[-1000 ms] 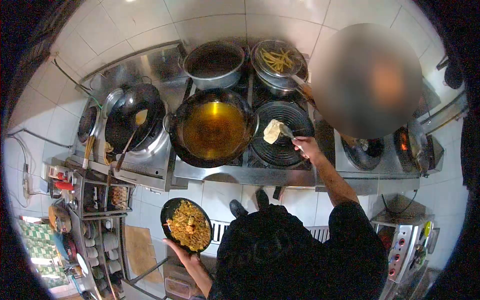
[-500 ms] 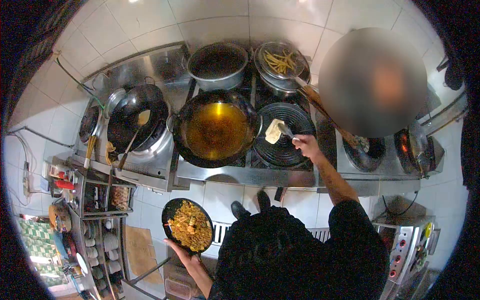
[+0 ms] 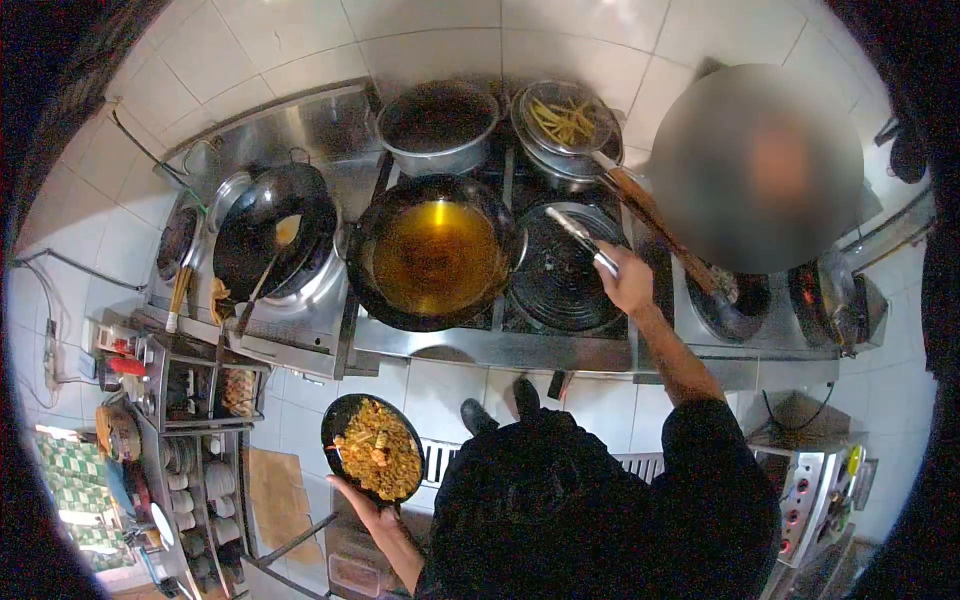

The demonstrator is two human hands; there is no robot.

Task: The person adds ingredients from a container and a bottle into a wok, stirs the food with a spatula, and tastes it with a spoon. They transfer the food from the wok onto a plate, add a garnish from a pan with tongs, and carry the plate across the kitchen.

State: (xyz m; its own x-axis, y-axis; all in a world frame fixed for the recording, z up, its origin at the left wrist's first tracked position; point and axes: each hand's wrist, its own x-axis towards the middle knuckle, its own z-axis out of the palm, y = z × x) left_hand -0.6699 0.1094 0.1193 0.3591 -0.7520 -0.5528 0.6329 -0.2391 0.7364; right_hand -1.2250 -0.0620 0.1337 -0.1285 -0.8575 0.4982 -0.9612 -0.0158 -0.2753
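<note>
My left hand [image 3: 378,517] supports a round black plate [image 3: 334,457] from below, low and left of my body; most of the fingers are hidden under it. Brown fried rice [image 3: 380,452] with orange and pale pieces on top covers the plate. My right hand [image 3: 630,280] is closed around a short metal utensil [image 3: 606,264] above the black ridged round burner plate [image 3: 560,300]. The pale flat piece [image 3: 570,226] at the utensil's far end shows as a narrow strip, almost edge-on. I cannot tell whether the utensil is tongs or a turner.
A wok of oil [image 3: 438,262] stands left of the burner plate, with a deep pot [image 3: 440,125] behind it. Fries rest in a strainer [image 3: 562,118] whose long wooden handle [image 3: 640,200] reaches right. Another wok [image 3: 265,225] holds a ladle [image 3: 288,232]. Stacked dishes [image 3: 222,485] fill shelves lower left.
My right hand has risen slightly and turned the utensil, so the pale piece went from facing up broadly to nearly edge-on. My left hand and the plate shifted only slightly.
</note>
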